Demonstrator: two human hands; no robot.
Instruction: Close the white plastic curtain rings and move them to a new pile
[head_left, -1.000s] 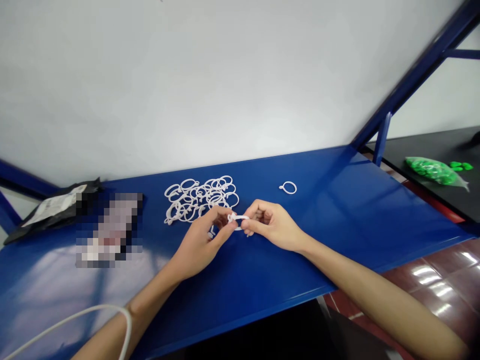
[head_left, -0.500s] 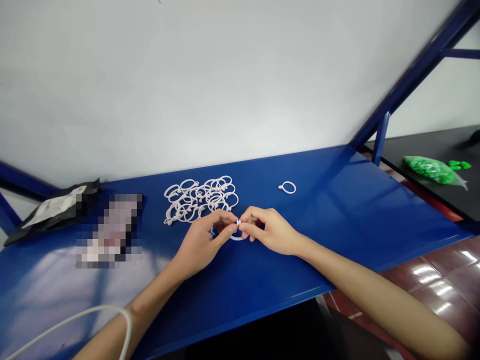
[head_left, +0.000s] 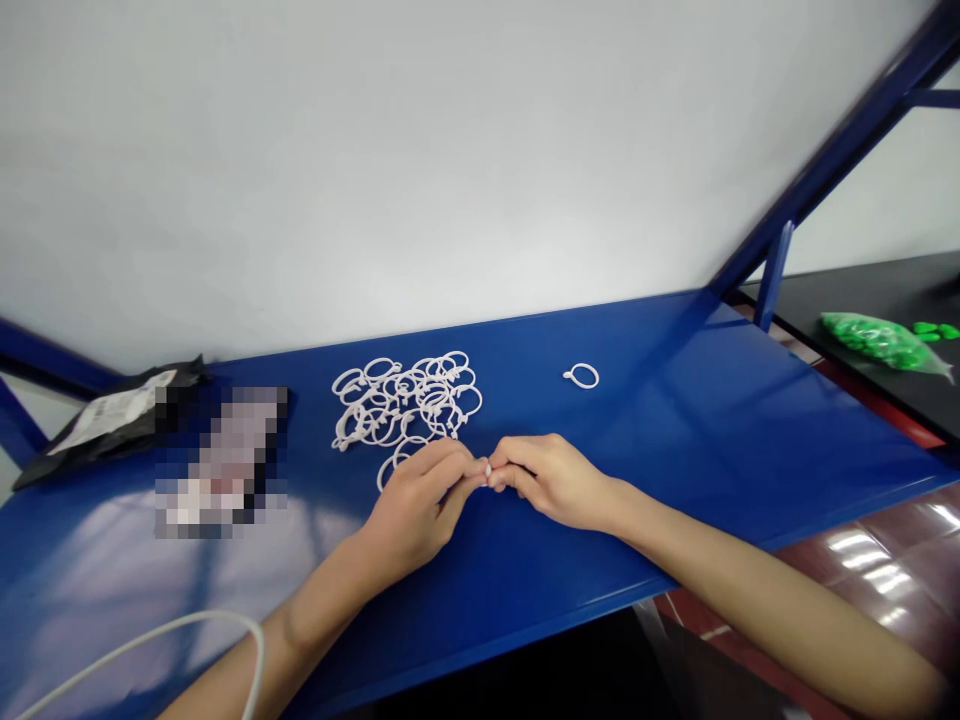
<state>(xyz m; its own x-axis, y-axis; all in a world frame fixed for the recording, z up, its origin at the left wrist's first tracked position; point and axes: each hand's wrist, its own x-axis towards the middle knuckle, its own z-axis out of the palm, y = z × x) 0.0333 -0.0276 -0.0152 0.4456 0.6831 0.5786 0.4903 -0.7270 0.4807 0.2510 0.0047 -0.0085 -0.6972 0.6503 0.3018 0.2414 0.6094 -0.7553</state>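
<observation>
Fingertip to fingertip, both my hands meet over the blue table (head_left: 660,420). My left hand (head_left: 416,505) is closed in a pinch on a small white plastic ring (head_left: 488,474), probably a curtain ring; only a bit of it shows between the fingers. From the other side my right hand (head_left: 559,485) pinches the same piece, its fingers curled in. Just beyond my left hand lies a loose pile of white rings (head_left: 409,388) with small eyelets, some partly hidden behind the hand. One single white ring (head_left: 569,376) lies apart, farther back to the right.
A black plastic parcel (head_left: 45,455) with a white label and a blurred-out flat object (head_left: 232,450) lie at left. A white cable (head_left: 172,628) loops at lower left. On a black table (head_left: 900,275) at right sits a bag of green pieces (head_left: 877,340). A wall rises behind.
Both hands have come slightly lower and the fingers have closed tighter over the ring, whose loop is now mostly hidden. Rings beside my left hand show more. The view has shifted a little.
</observation>
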